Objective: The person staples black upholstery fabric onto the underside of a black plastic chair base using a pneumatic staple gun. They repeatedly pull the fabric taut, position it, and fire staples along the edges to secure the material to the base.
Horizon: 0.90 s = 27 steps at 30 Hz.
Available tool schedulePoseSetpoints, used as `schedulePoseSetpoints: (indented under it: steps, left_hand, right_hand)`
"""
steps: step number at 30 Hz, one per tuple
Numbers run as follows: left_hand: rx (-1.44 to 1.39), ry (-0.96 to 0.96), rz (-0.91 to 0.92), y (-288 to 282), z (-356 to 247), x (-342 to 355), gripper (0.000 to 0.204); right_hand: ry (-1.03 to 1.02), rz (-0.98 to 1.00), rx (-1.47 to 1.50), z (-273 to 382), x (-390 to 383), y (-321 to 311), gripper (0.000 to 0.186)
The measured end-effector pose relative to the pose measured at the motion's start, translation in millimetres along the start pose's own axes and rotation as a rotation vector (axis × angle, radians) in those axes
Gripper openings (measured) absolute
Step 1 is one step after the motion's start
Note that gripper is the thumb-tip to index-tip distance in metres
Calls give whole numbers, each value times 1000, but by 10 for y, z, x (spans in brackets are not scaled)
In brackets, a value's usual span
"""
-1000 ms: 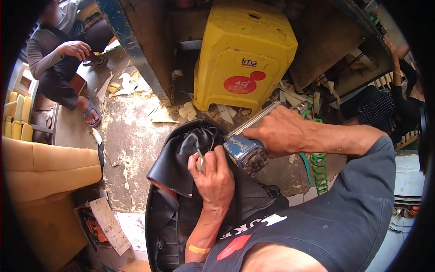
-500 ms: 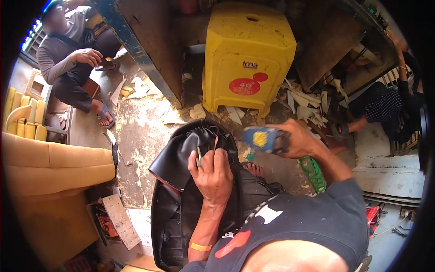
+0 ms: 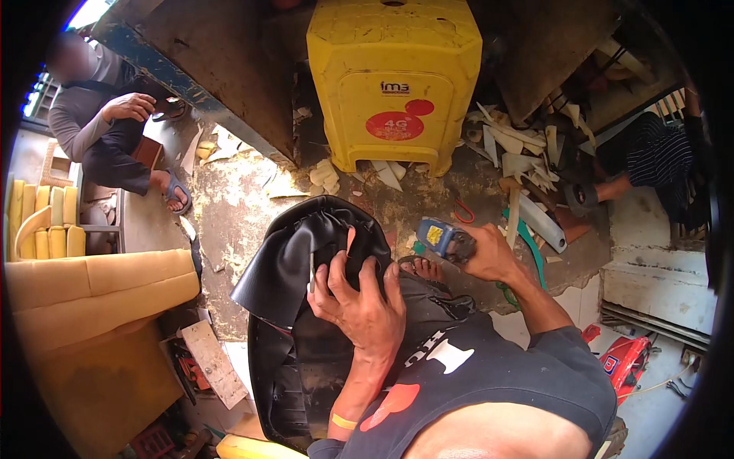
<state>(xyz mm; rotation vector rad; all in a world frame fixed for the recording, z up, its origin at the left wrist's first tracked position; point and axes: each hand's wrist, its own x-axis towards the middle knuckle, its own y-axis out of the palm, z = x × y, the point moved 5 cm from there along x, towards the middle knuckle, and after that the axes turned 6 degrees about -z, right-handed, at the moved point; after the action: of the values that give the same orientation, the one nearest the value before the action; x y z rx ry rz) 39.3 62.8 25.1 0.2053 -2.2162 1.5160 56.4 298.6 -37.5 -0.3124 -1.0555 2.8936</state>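
While a yellow stool [image 3: 359, 99] stands at the top centre of the frame, a black shell [image 3: 267, 375] lies below it with its ribbed inside showing, reaching from the centre toward the lower edge, close by the person's shirt [image 3: 505, 367]. At the left of the frame, well apart from the shell, is a tan foam pad [image 3: 103, 287]. Over the shell's upper part lies a black cover [image 3: 271, 279], gathered into folds near the rounded end, with a loose flap spreading out to the left.

Judging by its sheen and creases, the cover should be soft, light and rather slippery, likelier to slide or stretch than to break. The shell looks stiff and probably not heavy. A good hold would be on the cover's free edge, with fingertips pressing the folds down, or on the shell's side wall to steady the whole piece.

The left hand [image 3: 359, 310] rests palm down on the cover at the centre, fingers bent and spread; whether it pinches the material is hidden. Right of centre, the right hand [image 3: 485, 252] is wrapped round a blue tool [image 3: 434, 236], apart from the cover. Smallest is a thin pale rod [image 3: 311, 268], apparently gripped by the left hand's outer fingers.
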Motion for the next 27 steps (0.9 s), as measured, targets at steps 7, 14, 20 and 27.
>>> schedulePoseSetpoints:
  steps: [7,14,20,27]
  left_hand:
    - [-81,-77,-151,-26,83,222,33]
    - [-160,-67,-160,-147,65,302,34]
    - [-236,-35,-15,-443,78,373,28]
    - [-115,220,-69,-733,-186,407,29]
  right_hand:
    - [349,-6,-347,-1452,49,750,68]
    - [554,392,-489,-2779,-178,869,74]
    - [553,-180,-512,-3068,821,912,66]
    - [256,-126,-355,-2730,1102,1156,45]
